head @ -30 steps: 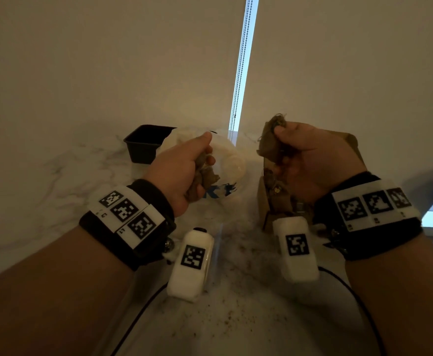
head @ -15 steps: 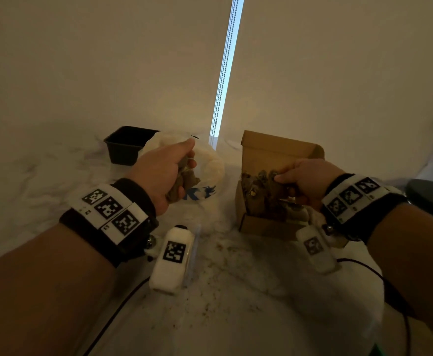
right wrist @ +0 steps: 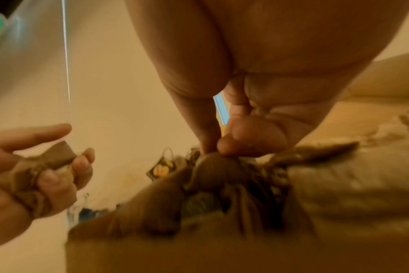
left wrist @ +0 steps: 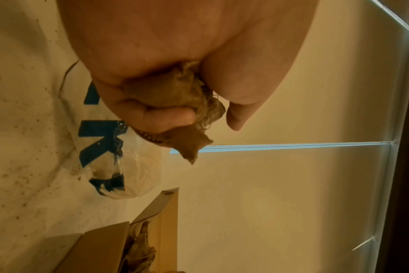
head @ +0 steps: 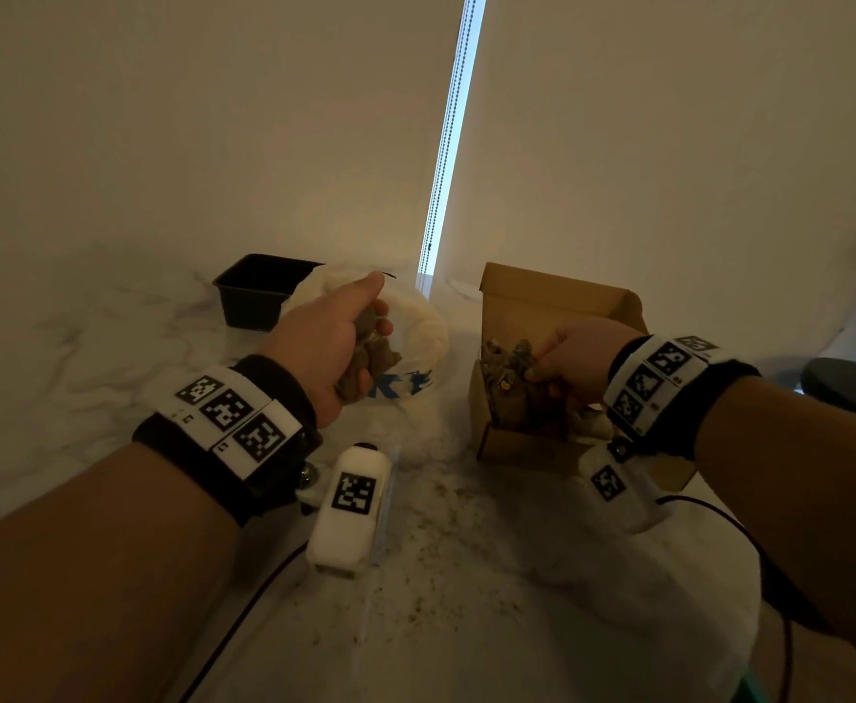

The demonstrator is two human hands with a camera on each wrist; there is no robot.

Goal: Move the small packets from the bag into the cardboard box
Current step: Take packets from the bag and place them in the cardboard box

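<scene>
My left hand (head: 372,347) hangs over the clear plastic bag (head: 428,342) with blue print and grips a bunch of small brown packets (head: 372,365). The left wrist view shows its fingers curled round those packets (left wrist: 173,92), with the bag (left wrist: 100,147) below. The open cardboard box (head: 557,296) stands to the right with several brown packets inside. My right hand (head: 542,365) reaches into the box, thumb and forefinger pinching a packet (right wrist: 220,168) that lies among the others. My left hand (right wrist: 42,177) also shows at the left of the right wrist view.
A black plastic tray (head: 256,291) sits behind the bag at the back left. Brown crumbs speckle the white marble counter (head: 441,550) in front. A black cable (head: 243,611) runs along the near counter. A wall and window blind stand close behind.
My right hand came down from chest height with a packet and now sits low inside the box. My left hand has kept its bunch of packets over the bag.
</scene>
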